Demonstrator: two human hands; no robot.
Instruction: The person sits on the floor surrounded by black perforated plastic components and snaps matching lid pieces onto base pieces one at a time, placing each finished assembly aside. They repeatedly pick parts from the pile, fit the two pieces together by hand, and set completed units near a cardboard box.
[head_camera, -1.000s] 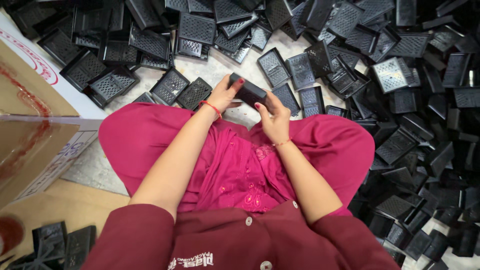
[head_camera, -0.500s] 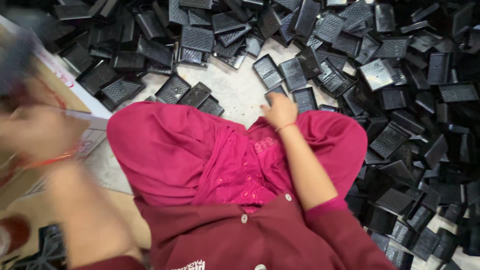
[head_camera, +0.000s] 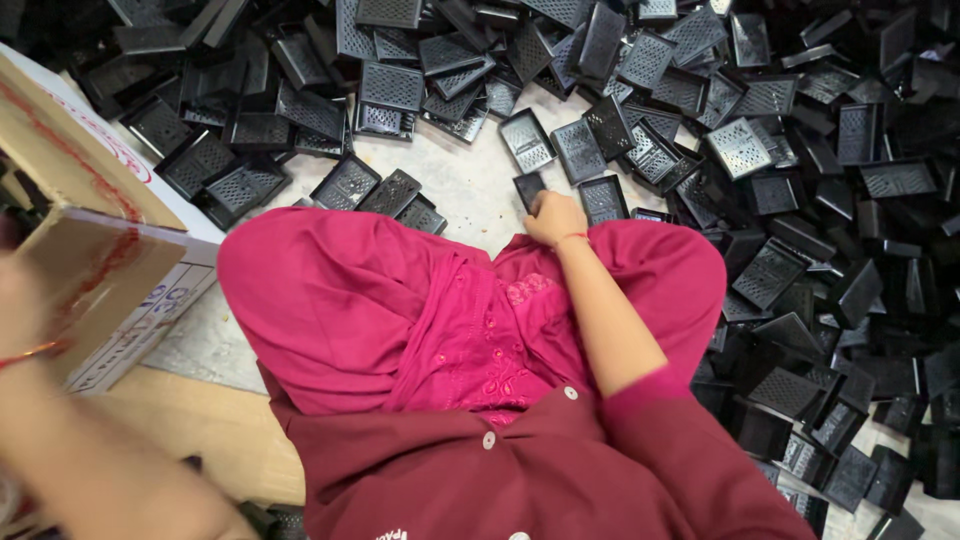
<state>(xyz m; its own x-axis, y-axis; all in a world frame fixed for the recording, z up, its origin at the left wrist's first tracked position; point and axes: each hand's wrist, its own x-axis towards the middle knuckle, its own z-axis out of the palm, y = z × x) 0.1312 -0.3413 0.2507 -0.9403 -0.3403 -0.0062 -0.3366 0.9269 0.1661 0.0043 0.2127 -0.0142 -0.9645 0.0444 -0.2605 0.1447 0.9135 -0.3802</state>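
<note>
Head view: your right hand (head_camera: 553, 217) rests on the floor (head_camera: 470, 185) just past your knees, fingers curled down onto a small black part (head_camera: 527, 187) that lies flat at your fingertips. It looks like a touch or a light pinch, and I cannot tell whether you have it gripped. Your left hand (head_camera: 20, 300) is out at the frame's left edge, beside the open cardboard box (head_camera: 95, 250); it is blurred, so I cannot tell whether its fingers are open or holding anything.

Risks, as I judge them: the part sits close to two more grilles (head_camera: 600, 198) and the big black pile (head_camera: 820, 180), so a loose pinch could drag a neighbour along or drop the piece back among look-alikes. With your left arm moving fast near the box flap, you could knock the flap or miss the opening. Your knees touch loose parts on both sides; shifting could scatter them.
</note>
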